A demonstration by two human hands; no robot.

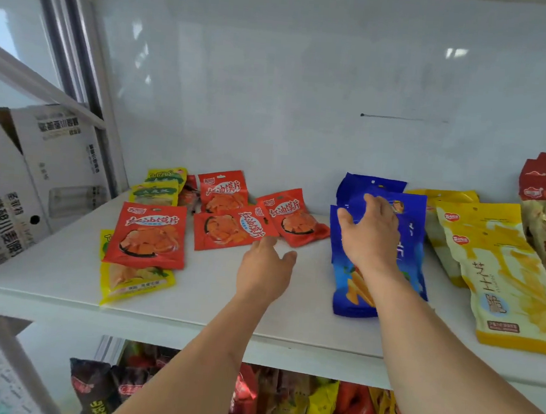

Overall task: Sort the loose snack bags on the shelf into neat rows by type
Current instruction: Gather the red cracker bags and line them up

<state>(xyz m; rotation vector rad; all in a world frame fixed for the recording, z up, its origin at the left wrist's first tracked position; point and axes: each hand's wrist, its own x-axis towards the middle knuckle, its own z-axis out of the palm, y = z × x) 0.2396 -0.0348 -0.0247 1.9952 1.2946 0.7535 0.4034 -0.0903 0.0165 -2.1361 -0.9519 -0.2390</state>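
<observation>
Shelf [63,275]: white, snack bags lying loose on it.
Left hand [265,266]: fingertips at the near edge of a sideways red bag [230,228]; fingers relaxed, thumb apart, nothing gripped.
Right hand [369,234]: flat on the blue bags [409,247], fingers straight and spread.
Blue bags: stacked mid-shelf, count unclear, probably three.
Red bags: four scattered at left, one overlying a yellow bag [135,282].
Right end: yellow cream bags [501,274] just beside the blue stack.
</observation>
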